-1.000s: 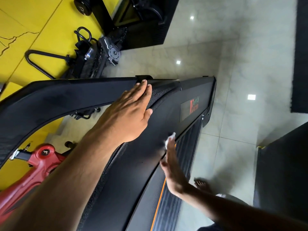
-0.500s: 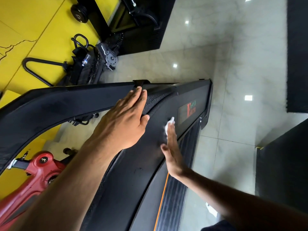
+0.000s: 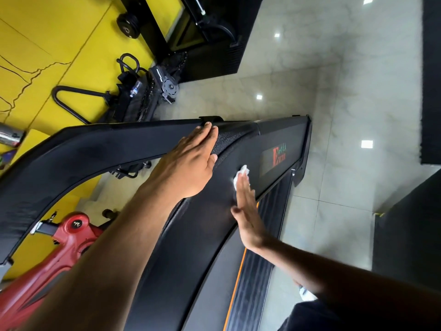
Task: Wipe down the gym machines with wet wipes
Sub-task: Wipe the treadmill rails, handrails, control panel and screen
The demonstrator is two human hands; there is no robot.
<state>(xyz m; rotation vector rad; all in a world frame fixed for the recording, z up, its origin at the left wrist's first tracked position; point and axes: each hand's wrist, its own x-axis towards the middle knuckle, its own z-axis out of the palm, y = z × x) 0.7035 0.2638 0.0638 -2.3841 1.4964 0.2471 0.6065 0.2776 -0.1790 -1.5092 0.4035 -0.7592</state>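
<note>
Left hand (image 3: 191, 163) rests flat on the treadmill (image 3: 202, 235) rail; right hand (image 3: 248, 211), fingers straight, presses the wipe (image 3: 241, 175), which may slip out toward 1 o'clock

On the black treadmill cover (image 3: 274, 137) I see a red logo (image 3: 278, 156) with a big "E"; its smaller letters are too blurred to read.

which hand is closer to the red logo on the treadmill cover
Right. The right hand presses the wet wipe flat on the treadmill cover, just short of the red logo. The left hand rests farther away on the textured rail.
</note>
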